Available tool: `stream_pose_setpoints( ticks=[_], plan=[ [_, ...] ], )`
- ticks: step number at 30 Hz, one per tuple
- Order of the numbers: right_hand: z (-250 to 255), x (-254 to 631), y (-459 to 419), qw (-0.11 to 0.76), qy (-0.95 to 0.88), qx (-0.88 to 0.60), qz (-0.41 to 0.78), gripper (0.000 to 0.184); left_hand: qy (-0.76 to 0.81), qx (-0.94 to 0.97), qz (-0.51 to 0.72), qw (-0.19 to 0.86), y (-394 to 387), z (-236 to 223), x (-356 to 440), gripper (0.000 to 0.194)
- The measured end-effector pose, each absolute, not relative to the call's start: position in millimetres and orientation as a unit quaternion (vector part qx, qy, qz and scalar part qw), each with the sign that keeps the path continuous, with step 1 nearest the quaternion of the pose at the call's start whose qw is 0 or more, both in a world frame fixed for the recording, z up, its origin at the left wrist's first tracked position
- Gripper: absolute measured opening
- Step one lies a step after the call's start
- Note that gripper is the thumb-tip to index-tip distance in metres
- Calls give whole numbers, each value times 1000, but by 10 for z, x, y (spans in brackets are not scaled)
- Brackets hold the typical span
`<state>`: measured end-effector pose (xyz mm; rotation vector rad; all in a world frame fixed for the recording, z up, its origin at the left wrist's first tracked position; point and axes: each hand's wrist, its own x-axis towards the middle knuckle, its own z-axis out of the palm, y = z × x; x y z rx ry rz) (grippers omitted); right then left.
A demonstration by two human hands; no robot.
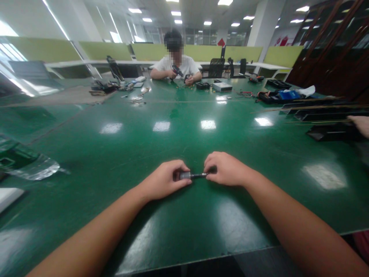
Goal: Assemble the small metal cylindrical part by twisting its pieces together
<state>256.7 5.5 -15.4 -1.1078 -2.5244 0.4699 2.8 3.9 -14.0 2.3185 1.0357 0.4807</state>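
While a co-worker (pixel 188 64) holds a drill (pixel 177 70) across the green surface (pixel 173 148), two bare hands meet over a small tool (pixel 196 176) near the closer edge. It lies nearly level, its grey end to the left and its thin dark shaft pointing right, just above or on the surface; which of the two is hard to tell. The left hand (pixel 165 179) curls around the grey end, thumb on the near side and fingers on the far side. The right hand (pixel 226 169) draws thumb and fingertips into a pinch at the shaft's tip, though how firm that grip is does not show.

The likeliest trouble is a slip: with so little of the tip between the fingertips, a sideways tug or twist could free it. Should both holds loosen, the round body could roll off across the smooth, glossy surface. Uneven pulling could also skew the shaft, and any small loose part could drop and skitter away.
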Motion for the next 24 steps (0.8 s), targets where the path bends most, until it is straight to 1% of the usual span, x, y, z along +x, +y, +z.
stream_pose_setpoints(
  ticks=[9, 15, 18, 22, 24],
  plan=[
    [-84, 2657, 77, 139, -884, -420, 148, 11, 389, 861, 174, 277, 38, -123, 24, 23],
    [-18, 2731, 81, 112, -882, -428, 164, 10, 396, 858, 170, 280, 38, -132, 26, 26],
    [-70, 2644, 67, 129, -889, -405, 168, 12, 394, 860, 171, 277, 39, -142, 37, 25],
    [-206, 2383, 34, 174, -904, -354, 164, 15, 375, 867, 191, 266, 37, -161, 52, 20],
    [-259, 2270, 19, 194, -899, -362, 152, 15, 374, 867, 198, 262, 34, -162, 54, 20]
  ],
)
